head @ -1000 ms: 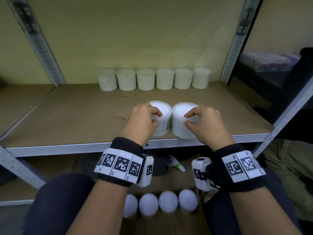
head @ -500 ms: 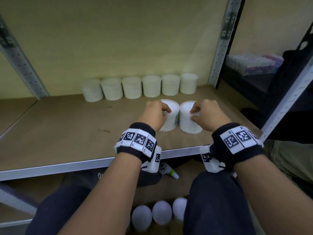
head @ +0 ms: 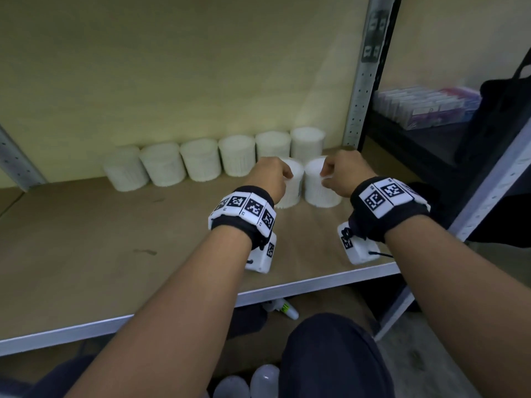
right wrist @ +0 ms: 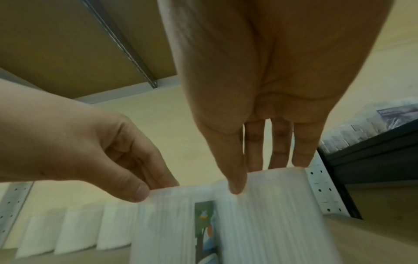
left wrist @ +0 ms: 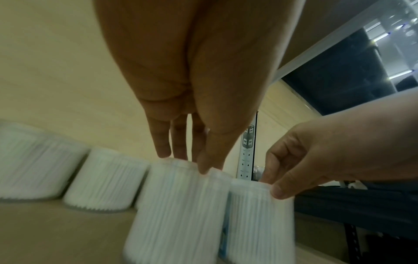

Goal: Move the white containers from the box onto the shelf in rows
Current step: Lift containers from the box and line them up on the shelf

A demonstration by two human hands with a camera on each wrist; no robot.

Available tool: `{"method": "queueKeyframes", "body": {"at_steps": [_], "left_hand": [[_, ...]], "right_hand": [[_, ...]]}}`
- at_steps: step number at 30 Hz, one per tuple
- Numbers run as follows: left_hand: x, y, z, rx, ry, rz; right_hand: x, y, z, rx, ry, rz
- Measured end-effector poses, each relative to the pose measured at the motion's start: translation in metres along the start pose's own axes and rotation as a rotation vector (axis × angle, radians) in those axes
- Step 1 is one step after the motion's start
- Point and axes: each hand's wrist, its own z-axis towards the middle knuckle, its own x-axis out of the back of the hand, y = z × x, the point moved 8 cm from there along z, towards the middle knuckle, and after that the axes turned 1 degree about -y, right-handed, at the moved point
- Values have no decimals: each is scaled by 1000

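Two white ribbed containers stand side by side on the wooden shelf [head: 120, 254], just in front of the right end of a back row of several like them [head: 201, 163]. My left hand [head: 283, 175] grips the left container [head: 290, 191] by its top rim, thumb in front and fingers behind [left wrist: 185, 160]. My right hand [head: 326, 176] grips the right container [head: 319, 188] the same way [right wrist: 264, 175]. The left container [right wrist: 165, 223] carries a coloured label on its side. Whether the bases touch the board I cannot tell; both are motion-blurred.
A grey perforated upright [head: 362, 110] stands just right of the row. Beyond it is a dark shelf with wrapped packs [head: 425, 107]. Under the shelf lie a small white bottle [head: 284, 308] and white container lids [head: 264, 377] beside my knee [head: 330, 354].
Both hands have carried their containers from the shelf's front edge back across the board, up to the back row. The grips have not changed.
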Motion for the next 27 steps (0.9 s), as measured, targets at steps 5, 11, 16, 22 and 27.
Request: {"method": "queueKeyframes", "body": {"at_steps": [5,11,16,22,27], "left_hand": [[-4,1,22,3,-22,25],[-8,-1,40,7,-18,11],[-8,0,46,-17,-9,19],[-9,-1,46,-33,-25,42],[1,3,26,-82,-31,-19]], "right_hand": [[0,2,25,6,-4,-15],[-1,4,49,31,-10,0],[-6,7,57,73,35,8],[-14,10,51,68,-1,-18],[-10,6,23,91,14,-13]]}}
